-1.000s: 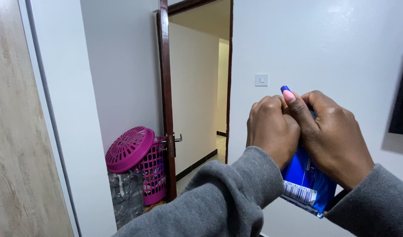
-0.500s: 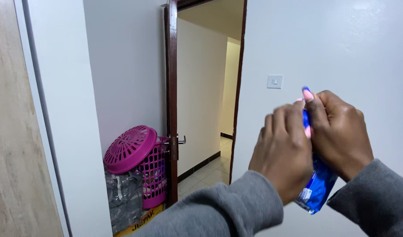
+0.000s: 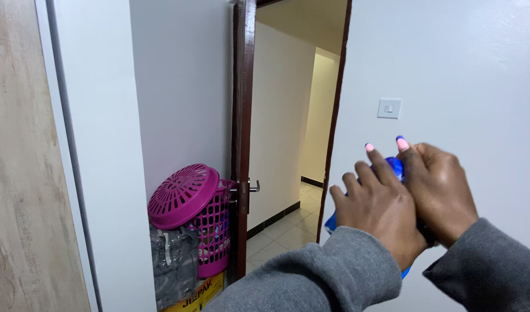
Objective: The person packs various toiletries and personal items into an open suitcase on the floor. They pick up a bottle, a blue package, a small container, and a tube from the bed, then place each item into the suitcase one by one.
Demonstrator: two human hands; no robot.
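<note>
Blue packet [image 3: 395, 166], a glossy plastic sachet held in mid-air before the pale wall [image 3: 461, 69], right of the open doorway; most of it is hidden between the two hands, with blue slivers showing above the fingers and below the wrists. Whether it has been torn open cannot be told: no loose strip, spilled contents or gaping edge is visible, so the opening appears not yet finished. Dark wooden door [image 3: 242, 144], swung inward, with a metal handle. Pink perforated laundry basket [image 3: 202, 214] with its lid tilted, standing on a clear-wrapped bundle and a yellow carton behind the door. Left hand [image 3: 377, 208], fingers extended and loosely spread, laid across the near face of the packet, touching rather than clenching it. Right hand [image 3: 441, 188], curled around the packet's far side in a closed grasp, thumb and forefinger pinching near the top edge. White light switch [image 3: 389, 108] on the wall above the hands.
</note>
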